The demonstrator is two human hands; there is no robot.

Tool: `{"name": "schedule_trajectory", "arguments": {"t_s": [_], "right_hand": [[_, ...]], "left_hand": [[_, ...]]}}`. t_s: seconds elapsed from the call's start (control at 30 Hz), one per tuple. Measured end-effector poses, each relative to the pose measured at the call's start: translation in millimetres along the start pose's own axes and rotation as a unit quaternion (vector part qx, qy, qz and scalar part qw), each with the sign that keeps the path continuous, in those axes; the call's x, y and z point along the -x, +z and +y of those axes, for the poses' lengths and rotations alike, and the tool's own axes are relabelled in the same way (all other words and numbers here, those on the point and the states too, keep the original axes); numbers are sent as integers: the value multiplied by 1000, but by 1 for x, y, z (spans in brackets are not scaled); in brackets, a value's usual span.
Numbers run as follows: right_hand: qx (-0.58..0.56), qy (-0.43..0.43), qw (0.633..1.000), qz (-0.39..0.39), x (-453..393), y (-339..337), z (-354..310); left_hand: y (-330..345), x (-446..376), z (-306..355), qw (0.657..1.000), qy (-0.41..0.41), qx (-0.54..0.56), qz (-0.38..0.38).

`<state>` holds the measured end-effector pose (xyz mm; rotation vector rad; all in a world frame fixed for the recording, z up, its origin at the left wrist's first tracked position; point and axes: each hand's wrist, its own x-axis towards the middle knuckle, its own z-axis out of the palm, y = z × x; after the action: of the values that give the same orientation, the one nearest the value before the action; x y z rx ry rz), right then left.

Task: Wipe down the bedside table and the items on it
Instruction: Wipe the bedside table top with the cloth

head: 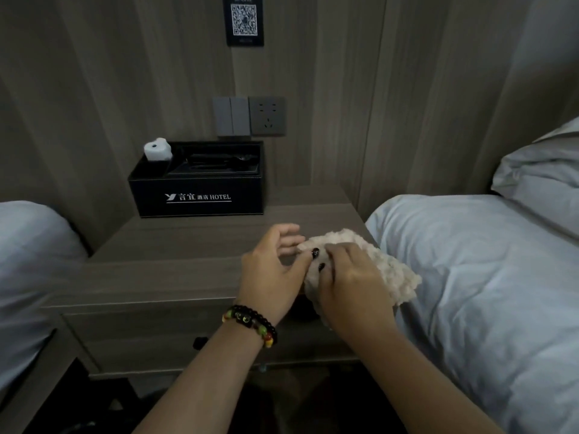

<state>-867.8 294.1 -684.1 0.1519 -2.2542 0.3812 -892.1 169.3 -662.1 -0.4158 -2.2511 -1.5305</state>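
A fluffy cream cloth [388, 270] hangs bunched above the right front of the wooden bedside table [175, 267]. My right hand [351, 286] grips the cloth from above, fingers curled into it. Just left of it, my left hand [269, 274] pinches the cloth's left edge with the thumb while the other fingers stay loosely spread; a beaded bracelet circles that wrist. At the table's back left stands a black hotel box [197, 195] holding a white tissue roll [157, 150] and a dark remote-like item [219, 161].
Beds with pale sheets flank the table, one at the left [28, 245] and one at the right [488, 277] with a pillow. Switches and a socket [250, 115] sit on the wood-panel wall above the box. A drawer front with a dark knob [199, 341] lies below the tabletop.
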Motion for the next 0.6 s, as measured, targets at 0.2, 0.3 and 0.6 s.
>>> {"name": "schedule_trajectory", "arguments": {"t_s": [0.2, 0.3, 0.6], "right_hand": [[-69, 35, 995, -63, -2, -2, 6], [-219, 136, 964, -62, -13, -13, -7], [-335, 240, 884, -219, -125, 29, -56]], "left_hand": [[-23, 4, 2, 997, -4, 48, 61], [-40, 0, 4, 991, -21, 80, 107], [-119, -74, -30, 980, -116, 21, 158]]}}
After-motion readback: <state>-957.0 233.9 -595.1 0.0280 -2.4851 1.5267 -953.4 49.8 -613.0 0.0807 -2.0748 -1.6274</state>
